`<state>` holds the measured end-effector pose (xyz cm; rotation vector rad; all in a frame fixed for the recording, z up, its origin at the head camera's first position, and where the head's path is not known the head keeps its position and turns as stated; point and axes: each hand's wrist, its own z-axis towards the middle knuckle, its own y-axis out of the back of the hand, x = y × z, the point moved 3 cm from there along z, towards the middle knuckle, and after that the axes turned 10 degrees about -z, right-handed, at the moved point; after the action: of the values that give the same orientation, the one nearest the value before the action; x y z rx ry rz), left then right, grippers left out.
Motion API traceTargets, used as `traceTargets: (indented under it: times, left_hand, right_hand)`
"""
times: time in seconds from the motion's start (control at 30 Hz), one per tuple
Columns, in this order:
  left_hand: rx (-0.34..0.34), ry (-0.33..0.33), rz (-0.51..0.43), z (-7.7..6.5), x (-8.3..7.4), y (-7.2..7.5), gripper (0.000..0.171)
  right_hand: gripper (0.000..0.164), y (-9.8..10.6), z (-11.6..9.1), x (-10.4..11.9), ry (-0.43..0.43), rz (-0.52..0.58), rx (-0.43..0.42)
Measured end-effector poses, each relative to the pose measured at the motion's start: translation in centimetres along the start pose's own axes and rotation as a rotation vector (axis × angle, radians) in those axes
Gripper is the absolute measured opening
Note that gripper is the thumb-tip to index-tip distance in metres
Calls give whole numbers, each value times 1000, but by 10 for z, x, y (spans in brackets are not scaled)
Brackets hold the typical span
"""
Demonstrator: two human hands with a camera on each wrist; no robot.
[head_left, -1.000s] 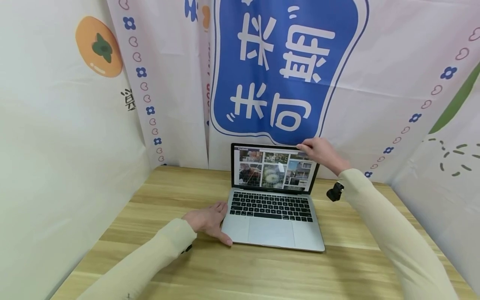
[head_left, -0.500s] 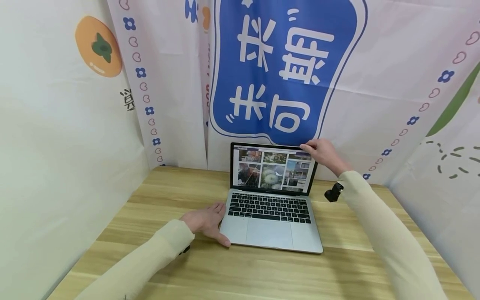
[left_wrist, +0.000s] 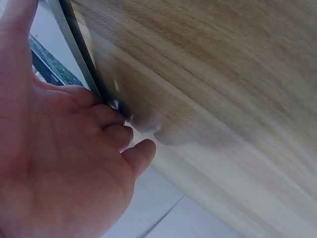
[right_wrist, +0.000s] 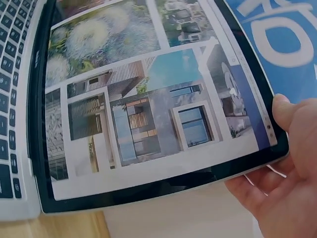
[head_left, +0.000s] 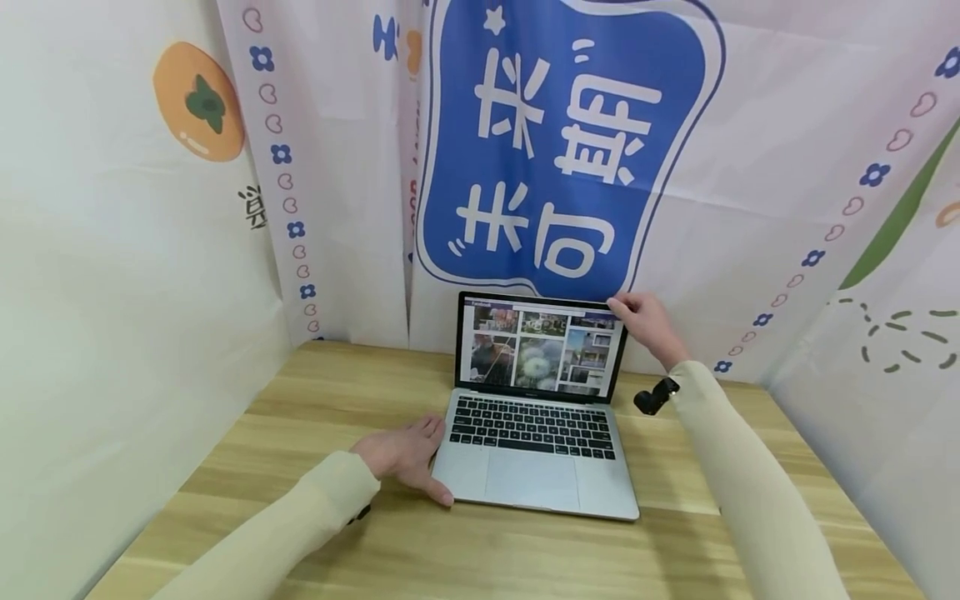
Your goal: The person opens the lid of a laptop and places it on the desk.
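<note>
A silver laptop with a black keyboard stands unfolded on the table, its screen lit with a page of photos. My left hand rests against the laptop's left side, thumb near the front left corner. In the left wrist view, that hand's fingertips touch the thin side edge, low beside the wood. With thumb and fingers, my right hand pinches the screen's upper right corner. The right wrist view shows the thumb of the right hand on the front of the bezel and fingers behind it.
The light wooden table extends around the laptop on every side. Behind it hangs a pale cloth with a large blue printed sign. Pale printed sheets close off the left and right sides. A black wrist camera sits on the right sleeve.
The laptop appears slightly lower and further left in the head view, along with both hands, as the view shifts. The screen leans back at much the same angle, and both hands keep their places.
</note>
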<state>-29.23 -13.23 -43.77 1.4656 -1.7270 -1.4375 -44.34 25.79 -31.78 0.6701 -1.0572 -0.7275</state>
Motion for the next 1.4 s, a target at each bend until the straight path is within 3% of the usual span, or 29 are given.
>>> traceTargets:
  times: [0.5, 0.7, 0.9, 1.03, 1.2, 1.4]
  left_hand:
    - [-11, -14, -22, -2, 2, -2, 129]
    - [-17, -14, -9, 1, 4, -4, 129]
    - [-19, -5, -17, 1, 5, -5, 129]
    - [-21, -7, -20, 2, 5, -6, 129]
    - [-27, -10, -28, 3, 5, -7, 129]
    - [-33, -6, -41, 3, 7, -8, 130]
  right_hand:
    - [48, -17, 2, -13, -253, 278, -17]
    - [34, -26, 2, -15, -386, 408, -64]
    - [34, -31, 4, -15, -482, 544, -79]
    - [55, -33, 4, -17, -520, 578, -63]
    - [61, -33, 8, -19, -589, 630, -76]
    - [47, -35, 16, -19, -679, 686, -110]
